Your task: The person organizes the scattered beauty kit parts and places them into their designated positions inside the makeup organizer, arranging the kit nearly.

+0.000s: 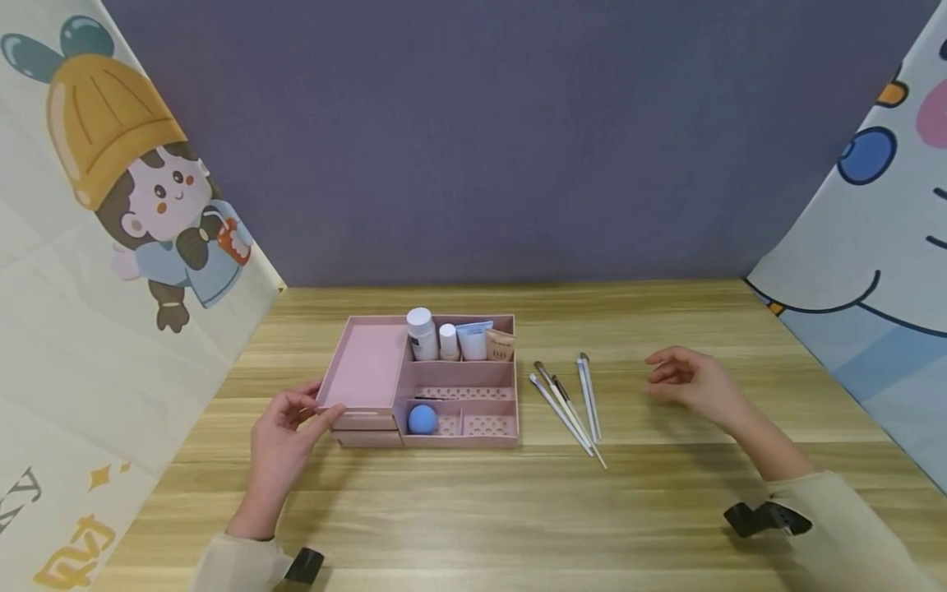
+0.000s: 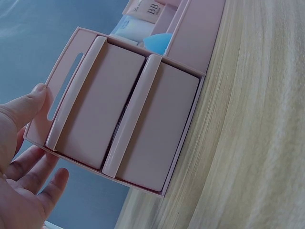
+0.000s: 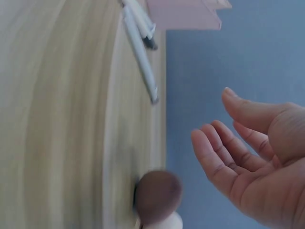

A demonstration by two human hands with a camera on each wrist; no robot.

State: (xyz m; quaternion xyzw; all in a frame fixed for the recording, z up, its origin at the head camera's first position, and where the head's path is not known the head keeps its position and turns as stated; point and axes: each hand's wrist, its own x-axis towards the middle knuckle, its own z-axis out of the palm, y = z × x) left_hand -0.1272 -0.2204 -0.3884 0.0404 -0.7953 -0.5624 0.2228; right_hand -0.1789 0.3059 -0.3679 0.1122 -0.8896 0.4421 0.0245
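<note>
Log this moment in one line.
left hand: grips pink box by its corner | right hand: empty, above table | brushes: on table, between box and right hand | blue ball: in box's front compartment

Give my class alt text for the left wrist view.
A left hand grips a pink, boxy plastic organizer with two shut drawers. It holds a round blue ball and a beige tube marked BB. Pale wood-grain tabletop fills the right.

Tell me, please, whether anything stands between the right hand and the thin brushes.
Nothing visible does: in the head view, only bare table lies between the right hand and the thin brushes.
</note>
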